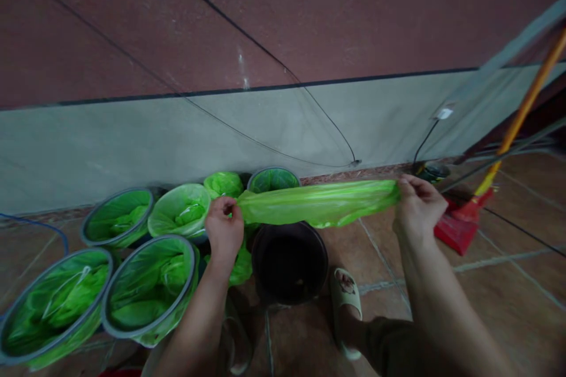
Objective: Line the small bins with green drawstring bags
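Observation:
A green plastic bag (318, 201) is stretched sideways between my two hands. My left hand (224, 230) pinches its left end, and my right hand (418, 203) grips the right end between thumb and fingers. Below the bag, between my feet, stands a dark bin (289, 265) without a liner, its far rim partly covered by the bag. To the left are several bins lined with green bags, among them a near one (148, 288) and a far-left one (55, 306). Another lined bin (274, 179) stands against the wall behind the stretched bag.
A red dustpan (457, 227) and a broom with a yellow-orange handle (522, 112) are at the right. Thin cables run along the wall (265, 123). A blue hose (39, 224) lies at the left. My sandalled foot (345, 306) is beside the dark bin.

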The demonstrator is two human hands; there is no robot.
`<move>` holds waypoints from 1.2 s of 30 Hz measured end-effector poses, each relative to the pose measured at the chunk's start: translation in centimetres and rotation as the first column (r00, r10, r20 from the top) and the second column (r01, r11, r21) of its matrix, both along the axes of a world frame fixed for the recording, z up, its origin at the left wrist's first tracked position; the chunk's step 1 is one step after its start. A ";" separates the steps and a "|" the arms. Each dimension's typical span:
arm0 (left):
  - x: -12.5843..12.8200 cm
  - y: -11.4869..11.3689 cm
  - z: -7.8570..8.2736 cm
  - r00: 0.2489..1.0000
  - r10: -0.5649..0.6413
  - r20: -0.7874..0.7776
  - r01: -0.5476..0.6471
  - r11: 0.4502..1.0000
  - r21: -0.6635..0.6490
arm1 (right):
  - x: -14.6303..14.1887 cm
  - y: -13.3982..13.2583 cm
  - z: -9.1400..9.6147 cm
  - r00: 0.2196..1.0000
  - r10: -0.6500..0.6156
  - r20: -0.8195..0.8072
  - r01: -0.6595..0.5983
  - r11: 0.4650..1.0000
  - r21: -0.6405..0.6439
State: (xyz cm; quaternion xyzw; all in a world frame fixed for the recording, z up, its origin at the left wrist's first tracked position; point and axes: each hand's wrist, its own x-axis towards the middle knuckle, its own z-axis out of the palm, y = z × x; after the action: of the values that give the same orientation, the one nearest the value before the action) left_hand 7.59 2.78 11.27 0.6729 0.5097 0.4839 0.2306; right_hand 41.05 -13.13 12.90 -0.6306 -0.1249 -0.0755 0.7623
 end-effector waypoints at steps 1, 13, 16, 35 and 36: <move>0.0 -0.1 0.0 0.999 0.003 0.054 -0.003 1.000 -0.002 | 0.1 0.0 0.1 1.000 -0.025 0.009 0.024 0.999 0.035; -0.8 1.9 -1.8 0.923 0.087 0.375 -0.039 0.990 -0.134 | -0.5 -0.2 0.6 0.938 0.304 -0.166 -0.275 0.945 0.178; 0.4 0.5 -1.1 0.938 -0.065 0.341 0.124 0.980 -0.154 | -2.7 0.5 0.8 0.861 0.486 -0.149 -0.474 0.874 0.111; 3.6 -5.4 -2.0 0.939 -0.340 0.049 0.344 0.925 -0.164 | -15.7 2.4 -2.7 0.536 0.835 0.127 -0.663 0.509 -0.549; 3.3 -5.2 -1.6 0.943 -0.331 0.027 0.331 0.931 -0.157 | -15.1 2.5 -2.7 0.586 0.794 0.159 -0.602 0.559 -0.570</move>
State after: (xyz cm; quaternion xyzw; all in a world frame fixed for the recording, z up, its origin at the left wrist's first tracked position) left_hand 10.85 -2.39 9.63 0.7286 0.4261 0.3960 0.3617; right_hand 25.93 -10.61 10.17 -0.6549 -0.5368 0.1459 0.5115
